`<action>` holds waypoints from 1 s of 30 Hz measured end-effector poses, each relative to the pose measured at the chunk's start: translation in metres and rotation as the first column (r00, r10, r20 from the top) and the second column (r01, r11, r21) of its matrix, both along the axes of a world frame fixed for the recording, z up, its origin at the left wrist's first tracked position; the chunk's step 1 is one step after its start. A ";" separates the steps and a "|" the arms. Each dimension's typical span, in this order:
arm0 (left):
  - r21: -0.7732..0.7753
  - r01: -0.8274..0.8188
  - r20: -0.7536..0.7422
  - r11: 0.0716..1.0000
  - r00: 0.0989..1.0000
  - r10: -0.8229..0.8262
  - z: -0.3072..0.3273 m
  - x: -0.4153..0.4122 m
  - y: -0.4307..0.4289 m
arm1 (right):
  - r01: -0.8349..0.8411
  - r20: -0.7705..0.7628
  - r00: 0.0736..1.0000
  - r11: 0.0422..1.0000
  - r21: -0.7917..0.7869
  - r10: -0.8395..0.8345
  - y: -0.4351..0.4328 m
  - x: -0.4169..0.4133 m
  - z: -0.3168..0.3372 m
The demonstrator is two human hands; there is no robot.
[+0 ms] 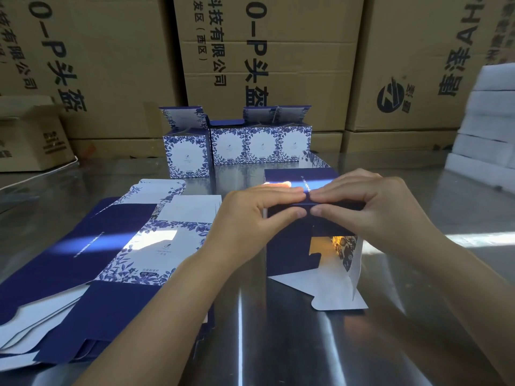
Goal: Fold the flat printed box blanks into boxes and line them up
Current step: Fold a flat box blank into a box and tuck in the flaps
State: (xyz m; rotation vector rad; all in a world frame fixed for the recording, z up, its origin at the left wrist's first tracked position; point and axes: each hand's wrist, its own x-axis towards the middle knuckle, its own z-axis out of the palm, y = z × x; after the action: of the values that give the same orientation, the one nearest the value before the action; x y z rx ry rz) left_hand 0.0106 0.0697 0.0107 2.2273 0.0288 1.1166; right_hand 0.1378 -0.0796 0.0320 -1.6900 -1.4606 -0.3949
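Note:
A half-folded navy box lies on its side in the middle of the steel table, its white end flaps open toward me. My left hand and my right hand pinch its upper near edge, fingertips meeting at the middle. A pile of flat blue-and-white floral blanks lies to the left of my left arm. Several folded boxes stand in a row at the back with their top flaps up.
Large brown cartons form a wall behind the table. A smaller open carton sits at the back left. A stack of white foam pieces rises at the right edge.

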 end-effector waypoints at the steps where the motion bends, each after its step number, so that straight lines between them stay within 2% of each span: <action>1: -0.031 0.004 -0.022 1.000 1.000 -0.005 0.001 -0.001 0.003 | 0.000 -0.005 1.000 1.000 -0.003 0.000 0.000 0.000 0.000; 7: -0.125 0.018 -0.094 0.992 0.995 -0.030 0.004 -0.005 0.008 | -0.005 -0.013 1.000 1.000 -0.003 0.005 0.000 0.001 0.000; 11: -0.157 0.002 -0.089 0.988 0.996 -0.016 0.003 -0.003 0.008 | 0.009 -0.015 1.000 1.000 -0.002 -0.009 0.000 0.001 -0.001; 18: -0.232 0.080 -0.038 0.969 0.995 -0.092 -0.001 -0.001 0.008 | 0.018 -0.029 0.999 1.000 0.008 -0.018 0.001 0.001 -0.001; 24: -0.177 0.032 -0.093 0.984 0.995 -0.049 0.001 -0.004 0.009 | -0.005 -0.052 0.999 1.000 0.026 0.006 0.001 0.000 -0.001; 27: -0.148 0.048 -0.149 0.988 0.986 -0.070 0.005 -0.007 0.012 | -0.004 -0.040 0.999 1.000 0.027 0.005 0.001 0.000 -0.001; 30: -0.184 0.078 -0.164 0.980 0.980 -0.109 0.008 -0.010 0.015 | 0.001 -0.022 1.000 1.000 0.016 -0.001 0.001 0.000 -0.001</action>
State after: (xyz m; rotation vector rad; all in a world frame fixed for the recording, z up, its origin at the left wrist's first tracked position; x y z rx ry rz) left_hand 0.0010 0.0845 0.0190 2.1367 0.0910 0.8336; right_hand 0.1377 -0.0787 0.0311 -1.6770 -1.4371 -0.3862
